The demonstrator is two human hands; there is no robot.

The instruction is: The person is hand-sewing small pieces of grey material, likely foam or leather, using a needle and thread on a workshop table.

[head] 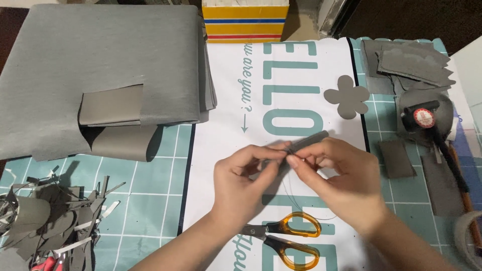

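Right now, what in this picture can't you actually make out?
- Head view: the grey strip is pinched by the left hand and right hand; the fingers hide its near end.
- The thread under the hands is too thin to follow.
- Scissors: the left forearm covers the blade tips.
- Tape roll: cut off by the right edge.
- Scrap pile: cut off at the bottom left corner.

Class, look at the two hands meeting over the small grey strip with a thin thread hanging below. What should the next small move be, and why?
Probably draw the thread gently through. Both the left hand and the right hand pinch the folded grey strip at their fingertips, and the thread hangs in a slack loop beneath them, above the orange-handled scissors. Whether a needle is there cannot be seen.
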